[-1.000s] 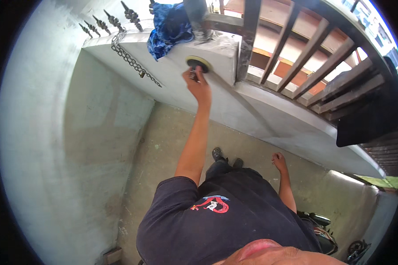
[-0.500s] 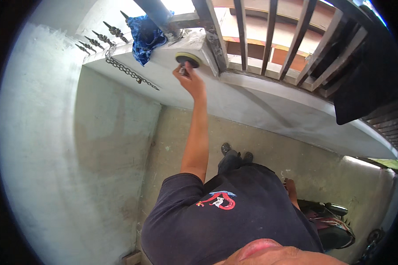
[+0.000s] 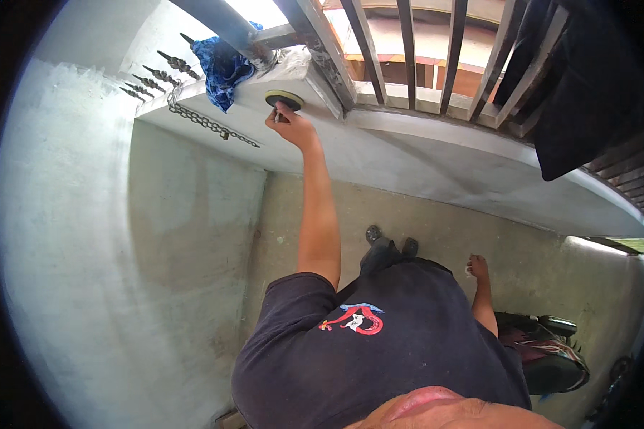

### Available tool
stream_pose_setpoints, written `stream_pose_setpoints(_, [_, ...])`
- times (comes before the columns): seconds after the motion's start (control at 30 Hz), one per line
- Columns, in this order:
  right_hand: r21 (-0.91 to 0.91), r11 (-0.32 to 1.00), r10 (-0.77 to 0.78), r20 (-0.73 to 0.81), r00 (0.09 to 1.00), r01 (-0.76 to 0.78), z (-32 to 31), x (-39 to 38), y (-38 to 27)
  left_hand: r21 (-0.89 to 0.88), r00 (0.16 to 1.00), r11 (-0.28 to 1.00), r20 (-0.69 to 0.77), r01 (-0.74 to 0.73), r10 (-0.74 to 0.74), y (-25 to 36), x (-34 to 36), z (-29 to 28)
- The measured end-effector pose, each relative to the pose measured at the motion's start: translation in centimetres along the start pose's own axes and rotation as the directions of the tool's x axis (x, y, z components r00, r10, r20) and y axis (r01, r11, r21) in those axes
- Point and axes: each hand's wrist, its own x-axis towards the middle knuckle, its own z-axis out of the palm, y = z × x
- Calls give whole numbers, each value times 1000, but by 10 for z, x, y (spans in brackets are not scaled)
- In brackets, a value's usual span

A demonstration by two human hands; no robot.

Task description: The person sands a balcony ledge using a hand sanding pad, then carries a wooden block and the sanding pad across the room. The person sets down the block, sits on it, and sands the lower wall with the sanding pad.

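Observation:
My left hand (image 3: 293, 130) is closed on a round black pad with a yellow rim (image 3: 284, 96), held against the pale wall (image 3: 358, 154) just under its top ledge. Above it a crumpled blue patterned cloth (image 3: 220, 71) drapes over the ledge, beside a grey post (image 3: 225, 28). To the left a metal chain (image 3: 200, 119) with a padlock (image 3: 225, 134) hangs down the wall. My right hand (image 3: 477, 265) hangs by my side over the floor, fingers loosely bent and apart, with nothing clearly in them.
A barred metal railing (image 3: 408, 50) runs along the upper right, with black fabric (image 3: 579, 121) over it. Dark spikes (image 3: 172, 63) line the left ledge. A side wall (image 3: 71, 229) bounds the left. A motorbike (image 3: 551, 357) stands on the concrete floor (image 3: 308, 207) behind me at lower right.
My left hand and the pad have shifted slightly left toward the cloth and chain. The view has shifted a little. My right hand, partly hidden half a second ago, shows again beside my body.

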Motion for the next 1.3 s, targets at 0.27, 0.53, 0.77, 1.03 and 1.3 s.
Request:
stream_pose_setpoints(0.27, [28,992,123,103,987,-126,-2,-10,13,124,947,955,143,271,-287,-35,-24,-5])
stream_pose_setpoints(0.53, [47,992,110,110,988,-116,5,-30,3,21,950,953,76,303,-304,-42,-39,-5])
stream_pose_setpoints(0.77, [40,998,51,66,997,-54,2,-17,2,-42,975,974,-30,221,-222,-61,-29,-7])
stream_pose_setpoints(1.03, [-51,987,154,84,984,-151,3,-33,-8,-106,925,921,115,374,-362,-59,-51,-10])
stream_pose_setpoints(1.3, [-29,992,126,76,989,-124,6,-30,-2,-116,929,922,64,370,-365,-66,-51,-4])
